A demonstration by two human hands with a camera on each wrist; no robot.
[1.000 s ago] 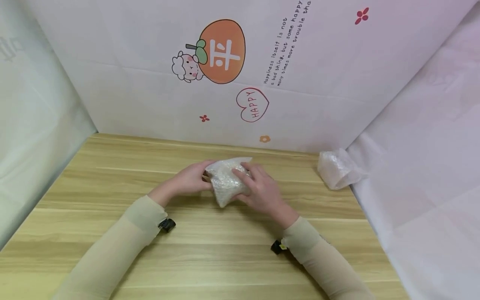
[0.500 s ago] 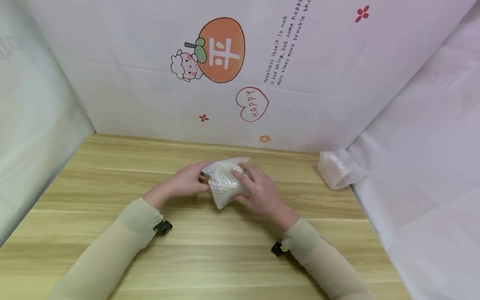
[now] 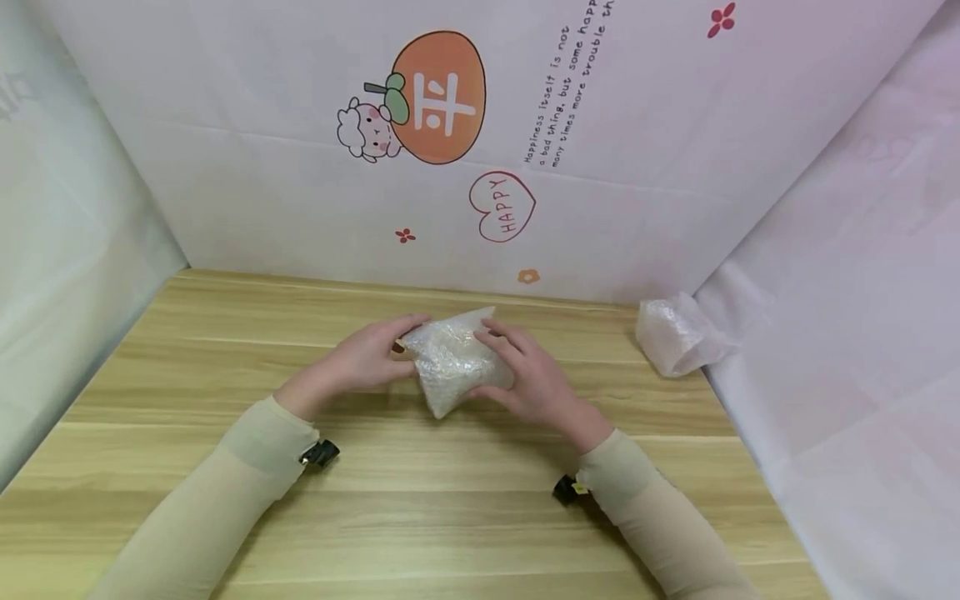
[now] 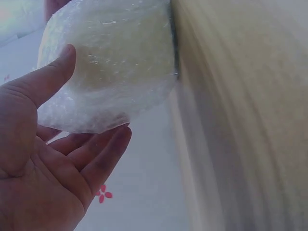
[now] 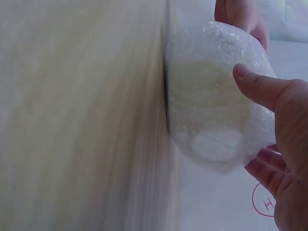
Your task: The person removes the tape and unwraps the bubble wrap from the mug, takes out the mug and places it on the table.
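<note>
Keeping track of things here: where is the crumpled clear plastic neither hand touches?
In the head view, the crumpled clear plastic lies at the far right corner of the table, beside the white side sheet, right of the right hand.

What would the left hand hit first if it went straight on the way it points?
The bubble-wrapped bundle: the left hand points at it, its thumb against it. Beyond that probably comes the right hand, though depth is unclear.

On the white backdrop [image 3: 262, 200], a red heart [image 3: 502, 207] reads "HAPPY". Above-left of the heart, an orange fruit [image 3: 440, 97] carries "平"; above-right, lettering [image 3: 560, 96] reads "Happiness itself is not a bad thing, but some happ… many times more trouble th…".
</note>
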